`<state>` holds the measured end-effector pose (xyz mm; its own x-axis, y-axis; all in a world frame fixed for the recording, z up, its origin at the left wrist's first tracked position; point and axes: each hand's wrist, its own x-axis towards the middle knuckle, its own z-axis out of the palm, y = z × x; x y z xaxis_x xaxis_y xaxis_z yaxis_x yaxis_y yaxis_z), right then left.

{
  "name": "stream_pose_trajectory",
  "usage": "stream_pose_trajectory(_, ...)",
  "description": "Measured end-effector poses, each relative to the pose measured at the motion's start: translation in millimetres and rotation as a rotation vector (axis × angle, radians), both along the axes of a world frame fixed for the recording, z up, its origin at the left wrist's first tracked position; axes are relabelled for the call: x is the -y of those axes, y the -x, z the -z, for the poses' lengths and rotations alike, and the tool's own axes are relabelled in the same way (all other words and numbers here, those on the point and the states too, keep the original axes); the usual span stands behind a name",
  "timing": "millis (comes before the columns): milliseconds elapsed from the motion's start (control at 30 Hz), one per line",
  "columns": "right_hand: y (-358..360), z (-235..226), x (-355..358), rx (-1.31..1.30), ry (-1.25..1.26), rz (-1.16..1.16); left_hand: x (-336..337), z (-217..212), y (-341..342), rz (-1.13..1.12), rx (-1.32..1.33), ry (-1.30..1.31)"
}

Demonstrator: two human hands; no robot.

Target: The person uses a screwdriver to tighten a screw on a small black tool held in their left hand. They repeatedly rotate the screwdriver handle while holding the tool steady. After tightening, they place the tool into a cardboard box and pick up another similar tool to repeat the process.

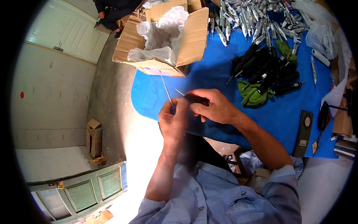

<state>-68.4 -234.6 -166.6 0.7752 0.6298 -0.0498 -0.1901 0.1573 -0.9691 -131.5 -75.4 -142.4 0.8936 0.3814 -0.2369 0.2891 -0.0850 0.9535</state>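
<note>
In front of my body, above the table's near edge, my two hands are close together. My left hand (173, 116) is closed around a screwdriver (166, 88); its long thin metal shaft points up and away, and a bit of dark blue handle shows at the fingers. My right hand (213, 106), fingers bent, grips a dark tool with a thin metal tip (179, 92) poking out to the left. Fingers and shadow cover most of its body, so its exact kind is unclear. Whether the two tools touch is hidden.
A blue cloth (212, 71) covers the table. Black pen-shaped tools (261, 67) lie heaped on a green rag (253, 95); many slim silver-white tools (250, 16) pile behind. An opened carton (194, 35) with plastic lining stands far left. A phone (303, 132) lies right.
</note>
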Motion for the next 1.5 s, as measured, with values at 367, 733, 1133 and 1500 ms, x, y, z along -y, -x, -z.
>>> stream_pose_trajectory(367,2,-3,2,-0.022,0.039,0.013,-1,0,-3,0.080,-0.051,0.166)
stream_pose_trajectory(733,5,-1,2,0.014,0.040,0.035,1,-1,-4,0.021,-0.080,0.378)
stream_pose_trajectory(1133,-5,5,6,-0.228,-0.095,-0.033,-14,-56,18,-0.051,0.093,0.246)
stream_pose_trajectory(1500,-7,5,7,-0.250,-0.072,-0.067,-72,-149,-84,0.110,0.401,-0.515)
